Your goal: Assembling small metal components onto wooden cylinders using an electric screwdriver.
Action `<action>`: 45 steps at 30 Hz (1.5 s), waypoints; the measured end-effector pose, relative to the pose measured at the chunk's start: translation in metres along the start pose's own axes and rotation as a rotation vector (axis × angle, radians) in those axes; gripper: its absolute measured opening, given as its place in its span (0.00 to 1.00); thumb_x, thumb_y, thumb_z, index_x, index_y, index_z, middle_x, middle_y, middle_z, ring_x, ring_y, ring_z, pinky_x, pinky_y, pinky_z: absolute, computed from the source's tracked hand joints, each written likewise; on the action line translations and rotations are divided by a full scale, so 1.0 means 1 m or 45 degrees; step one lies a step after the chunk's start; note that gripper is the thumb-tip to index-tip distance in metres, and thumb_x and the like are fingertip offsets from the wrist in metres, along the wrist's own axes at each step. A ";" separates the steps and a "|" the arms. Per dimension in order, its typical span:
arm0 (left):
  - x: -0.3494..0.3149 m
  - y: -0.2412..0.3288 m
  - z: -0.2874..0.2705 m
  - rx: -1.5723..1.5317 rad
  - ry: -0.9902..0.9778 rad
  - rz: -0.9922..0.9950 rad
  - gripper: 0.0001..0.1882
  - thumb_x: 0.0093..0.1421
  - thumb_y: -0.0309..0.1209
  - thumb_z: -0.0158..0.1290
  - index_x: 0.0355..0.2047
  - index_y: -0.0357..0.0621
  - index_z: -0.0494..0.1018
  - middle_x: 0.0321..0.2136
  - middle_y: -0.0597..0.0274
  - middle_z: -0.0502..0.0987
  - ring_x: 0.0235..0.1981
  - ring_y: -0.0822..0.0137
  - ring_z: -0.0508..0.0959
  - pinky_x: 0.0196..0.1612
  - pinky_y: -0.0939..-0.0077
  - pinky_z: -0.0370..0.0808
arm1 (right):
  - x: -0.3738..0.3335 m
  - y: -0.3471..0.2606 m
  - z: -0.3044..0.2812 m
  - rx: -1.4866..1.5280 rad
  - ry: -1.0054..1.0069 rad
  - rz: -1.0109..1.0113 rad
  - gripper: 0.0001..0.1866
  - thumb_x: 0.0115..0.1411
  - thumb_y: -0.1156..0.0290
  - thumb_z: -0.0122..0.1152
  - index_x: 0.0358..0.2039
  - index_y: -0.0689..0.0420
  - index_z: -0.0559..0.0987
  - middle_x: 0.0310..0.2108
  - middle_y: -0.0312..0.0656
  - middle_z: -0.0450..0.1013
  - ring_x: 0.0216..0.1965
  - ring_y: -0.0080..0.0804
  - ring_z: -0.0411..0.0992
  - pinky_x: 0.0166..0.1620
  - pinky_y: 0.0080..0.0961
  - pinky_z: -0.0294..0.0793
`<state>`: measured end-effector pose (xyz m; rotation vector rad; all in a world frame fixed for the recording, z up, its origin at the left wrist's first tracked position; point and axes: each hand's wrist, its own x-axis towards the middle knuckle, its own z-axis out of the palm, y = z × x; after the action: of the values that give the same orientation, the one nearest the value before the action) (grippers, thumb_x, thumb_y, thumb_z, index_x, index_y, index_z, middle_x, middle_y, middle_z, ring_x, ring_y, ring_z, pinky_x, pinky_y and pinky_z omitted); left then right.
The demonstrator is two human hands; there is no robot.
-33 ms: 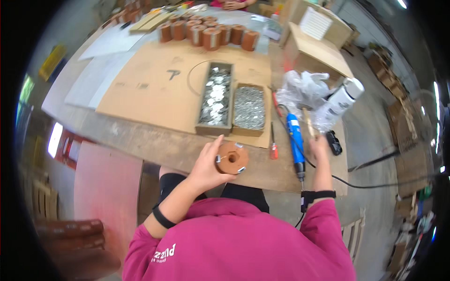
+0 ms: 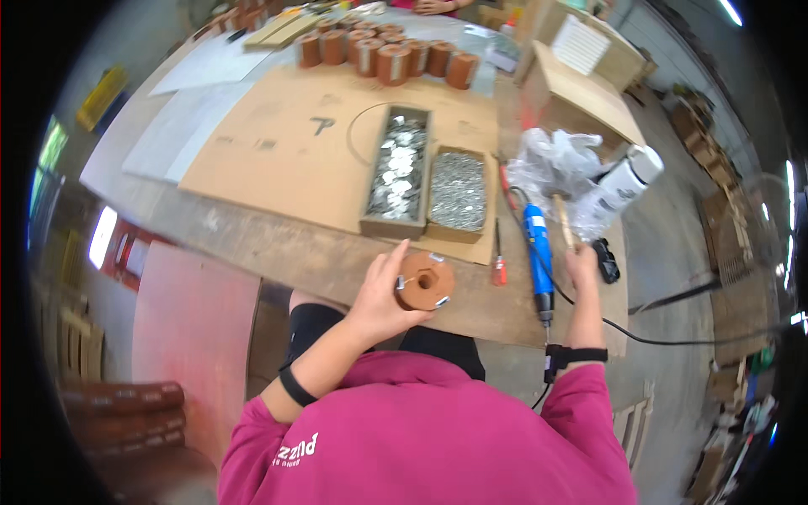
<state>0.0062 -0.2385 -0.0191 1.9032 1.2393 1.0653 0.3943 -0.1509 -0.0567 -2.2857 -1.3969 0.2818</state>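
Note:
My left hand (image 2: 380, 295) is wrapped round the side of a reddish-brown cylinder (image 2: 412, 295) at the table's front edge. That cylinder's end faces up, with a hole in its middle and small shiny metal pieces around its rim. Over on the right, the fingers of my right hand (image 2: 581, 264) are closed on the light wooden handle of a hammer (image 2: 563, 220); its head lies by a clear plastic bag and is hard to make out. A blue electric screwdriver (image 2: 539, 252) with a black cord lies just left of that hand. A red-handled screwdriver (image 2: 500, 271) lies further left.
Beyond the cylinder stand a long box of shiny metal plates (image 2: 399, 168) and a smaller box of small metal pieces (image 2: 457, 192), on cardboard (image 2: 278, 168). Several brown cylinders (image 2: 394, 65) stand at the back. A white bottle (image 2: 627, 185) and black object (image 2: 605, 261) are right.
The whole view has shifted slightly, so the table's things appear a little further right. Both hands keep the same holds.

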 end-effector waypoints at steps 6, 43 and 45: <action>-0.010 -0.003 0.020 -0.139 0.294 -0.094 0.53 0.31 0.27 0.65 0.56 0.38 0.45 0.40 0.52 0.60 0.43 0.59 0.67 0.46 0.72 0.67 | -0.055 -0.045 -0.057 0.714 0.170 -0.186 0.20 0.47 0.74 0.55 0.42 0.67 0.68 0.25 0.35 0.66 0.25 0.22 0.67 0.27 0.17 0.66; -0.008 -0.023 0.041 -0.222 0.426 -0.116 0.47 0.31 0.34 0.67 0.51 0.43 0.53 0.44 0.53 0.63 0.46 0.59 0.67 0.47 0.70 0.65 | -0.210 -0.146 -0.057 0.094 -0.739 -0.889 0.29 0.52 0.77 0.51 0.56 0.56 0.57 0.31 0.53 0.70 0.32 0.46 0.70 0.35 0.33 0.68; -0.008 -0.022 0.041 -0.214 0.413 -0.107 0.47 0.32 0.34 0.67 0.52 0.43 0.52 0.45 0.52 0.63 0.46 0.58 0.66 0.48 0.69 0.65 | -0.211 -0.147 -0.060 0.145 -0.679 -0.915 0.29 0.53 0.76 0.51 0.56 0.55 0.57 0.32 0.53 0.70 0.33 0.46 0.70 0.36 0.33 0.68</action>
<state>0.0305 -0.2412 -0.0590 1.5807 1.3431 1.4253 0.2029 -0.2951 0.0536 -1.5237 -2.2802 0.7343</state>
